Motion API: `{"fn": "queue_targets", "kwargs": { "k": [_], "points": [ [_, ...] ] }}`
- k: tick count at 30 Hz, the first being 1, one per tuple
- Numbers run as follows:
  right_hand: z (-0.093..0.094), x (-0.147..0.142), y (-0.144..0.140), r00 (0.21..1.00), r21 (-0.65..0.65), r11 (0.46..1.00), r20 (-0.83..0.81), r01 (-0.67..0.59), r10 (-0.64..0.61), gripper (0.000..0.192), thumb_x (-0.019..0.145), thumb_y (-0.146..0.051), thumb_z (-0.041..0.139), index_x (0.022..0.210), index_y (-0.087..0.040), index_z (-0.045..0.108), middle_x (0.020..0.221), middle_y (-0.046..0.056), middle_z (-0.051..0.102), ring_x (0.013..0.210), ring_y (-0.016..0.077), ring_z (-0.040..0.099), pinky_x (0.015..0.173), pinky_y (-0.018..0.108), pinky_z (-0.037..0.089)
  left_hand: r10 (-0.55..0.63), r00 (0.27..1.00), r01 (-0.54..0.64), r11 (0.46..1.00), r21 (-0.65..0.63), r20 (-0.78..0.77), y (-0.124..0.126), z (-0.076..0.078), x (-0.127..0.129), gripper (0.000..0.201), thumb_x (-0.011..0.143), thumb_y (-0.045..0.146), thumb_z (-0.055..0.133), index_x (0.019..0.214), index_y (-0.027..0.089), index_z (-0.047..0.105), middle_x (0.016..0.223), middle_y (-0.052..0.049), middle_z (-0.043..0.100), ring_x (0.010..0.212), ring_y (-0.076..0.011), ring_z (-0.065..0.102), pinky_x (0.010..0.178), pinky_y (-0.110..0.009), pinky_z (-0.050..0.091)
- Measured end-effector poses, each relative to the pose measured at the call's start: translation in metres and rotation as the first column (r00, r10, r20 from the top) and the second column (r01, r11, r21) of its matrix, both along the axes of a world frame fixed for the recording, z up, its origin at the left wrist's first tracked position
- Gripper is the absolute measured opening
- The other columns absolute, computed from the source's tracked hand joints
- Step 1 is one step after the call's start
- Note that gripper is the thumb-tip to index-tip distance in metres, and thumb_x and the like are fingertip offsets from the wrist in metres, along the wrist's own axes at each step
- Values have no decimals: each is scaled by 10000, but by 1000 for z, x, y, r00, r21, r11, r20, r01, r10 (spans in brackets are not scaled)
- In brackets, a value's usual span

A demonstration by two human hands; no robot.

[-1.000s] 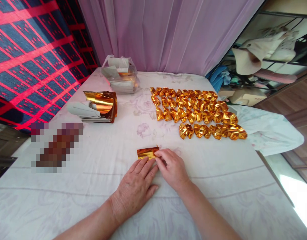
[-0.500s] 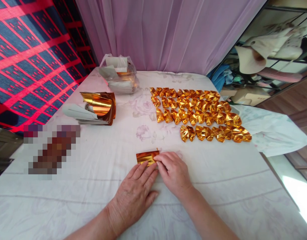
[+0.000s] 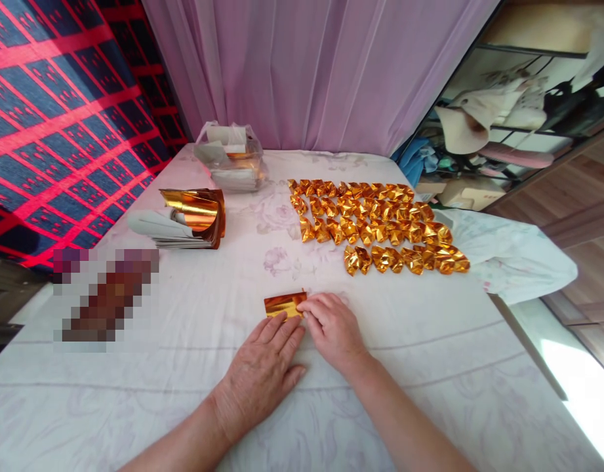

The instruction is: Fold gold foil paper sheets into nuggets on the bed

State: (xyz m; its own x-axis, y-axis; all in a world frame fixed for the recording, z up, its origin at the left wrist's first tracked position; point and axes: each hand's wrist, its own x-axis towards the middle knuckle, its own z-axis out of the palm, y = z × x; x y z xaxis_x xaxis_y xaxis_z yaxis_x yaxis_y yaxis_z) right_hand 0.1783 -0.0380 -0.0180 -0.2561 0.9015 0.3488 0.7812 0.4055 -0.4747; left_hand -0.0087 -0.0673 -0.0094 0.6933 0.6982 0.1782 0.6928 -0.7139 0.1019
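A small folded piece of gold foil paper (image 3: 284,304) lies flat on the table in front of me. My left hand (image 3: 265,357) rests palm down with fingers stretched out, their tips pressing the paper's near edge. At the paper's right end, my right hand (image 3: 334,331) is closed, its thumb and fingers pinching the edge there. A thin bit of foil sticks up beside those fingertips. Beyond the hands, to the right, several folded gold foil pieces (image 3: 368,231) stand in rows.
A curved stack of gold foil sheets (image 3: 203,216) with pale backs sits at the left. Behind it is a clear plastic bag (image 3: 233,160) of more sheets. A floral cloth (image 3: 193,314) covers the table. Shelves (image 3: 508,111) with hats stand at right; a purple curtain (image 3: 282,72) hangs behind.
The camera view has shifted slightly, so the rows of foil pieces appear further left. Both hands stay on the foil paper in nearly the same pose.
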Motion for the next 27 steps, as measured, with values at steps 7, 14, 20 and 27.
{"fn": "queue_targets", "kwargs": {
  "k": [7, 14, 20, 27],
  "points": [
    [0, 0, 0, 1000, 11, 1000, -4, 17, -17, 226, 851, -69, 541, 921, -222, 694, 921, 35, 690, 889, 203, 612, 808, 332, 478, -9, 999, 7, 999, 48, 43, 0, -6, -5, 494, 976, 480, 466, 1327, 148, 567, 1357, -92, 612, 1290, -277, 524, 1089, -414, 414],
    [-2, 1, 1, 1000, 15, 1000, -29, 7, -6, 198, 865, -82, 549, 910, -215, 689, 901, 37, 684, 881, 202, 605, 802, 328, 461, -20, 999, 18, 998, 65, 40, -1, -4, -13, 480, 987, 454, 446, 1320, 128, 565, 1338, -106, 620, 1279, -282, 528, 1086, -426, 425],
    [-2, 1, 1, 999, -3, 1000, -39, 7, -8, 190, 871, -93, 547, 909, -216, 686, 907, 39, 686, 884, 207, 601, 807, 333, 447, -30, 999, 28, 995, 91, 19, -1, 0, -18, 446, 994, 417, 436, 1306, 127, 569, 1322, -114, 628, 1271, -283, 534, 1072, -445, 441],
    [-2, 1, 0, 999, -2, 1000, -41, 9, -9, 196, 872, -96, 548, 920, -224, 687, 913, 36, 690, 885, 206, 605, 797, 329, 445, 8, 998, -13, 997, 79, 64, -2, 2, -25, 416, 990, 402, 457, 1248, 114, 610, 1253, -121, 665, 1222, -304, 562, 1046, -471, 457]
  ]
}}
